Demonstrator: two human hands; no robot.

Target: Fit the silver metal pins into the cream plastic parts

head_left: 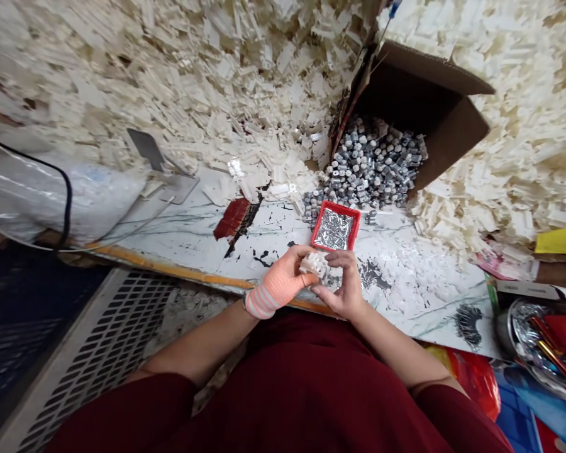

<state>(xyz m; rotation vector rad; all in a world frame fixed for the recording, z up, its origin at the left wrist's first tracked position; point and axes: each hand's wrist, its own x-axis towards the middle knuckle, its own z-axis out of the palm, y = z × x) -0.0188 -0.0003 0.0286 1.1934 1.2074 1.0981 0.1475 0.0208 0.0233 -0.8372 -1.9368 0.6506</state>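
Observation:
My left hand (278, 282), in an orange knit glove with a grey-striped cuff, is closed around a cluster of small white plastic parts (314, 265). My bare right hand (345, 288) meets the cluster from the right, its thumb below and its bent fingers above, gripping that side. Single parts in the cluster are too small to make out. Just beyond both hands stands a red tray (357, 228) of small silver metal pins (334, 229). Some loose pins lie on the tabletop by my right hand.
An open cardboard box (457, 135) on its side spills grey and white parts (377, 165) behind the tray. Heaps of cream plastic pieces (193, 82) cover the back. At right is a metal bowl (512, 333); a plastic crate (108, 327) stands below the left table edge.

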